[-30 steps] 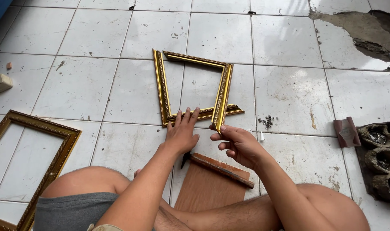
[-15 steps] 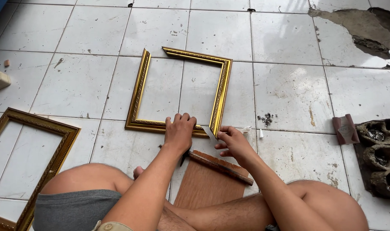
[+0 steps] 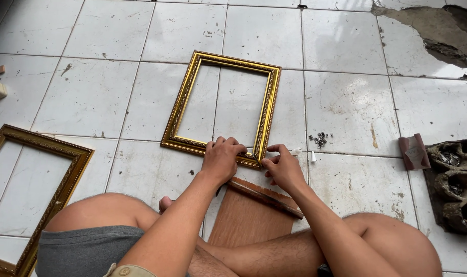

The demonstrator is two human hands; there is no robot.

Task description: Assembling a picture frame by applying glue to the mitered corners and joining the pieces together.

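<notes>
A gold picture frame (image 3: 188, 91) lies flat on the white tiled floor (image 3: 346, 102) in front of me. My left hand (image 3: 221, 158) rests palm down on the frame's near rail, fingers curled over it. At the frame's near right corner my right hand (image 3: 280, 166) pinches the edge with fingertips. Under my wrists, a brown wooden board (image 3: 249, 218) with a dark strip along its top edge lies between my crossed legs.
A second gold frame (image 3: 54, 192) lies on the floor at the left. Small metal pieces (image 3: 319, 139) and two white bits sit right of the frame. A dark tray of hardware (image 3: 454, 182) and a maroon piece (image 3: 414, 152) are at the right. Broken tile is at the top right.
The frame stood tilted on its edge a second ago; now it lies flat on the tiles. Both hands followed it down and stay on its near rail.
</notes>
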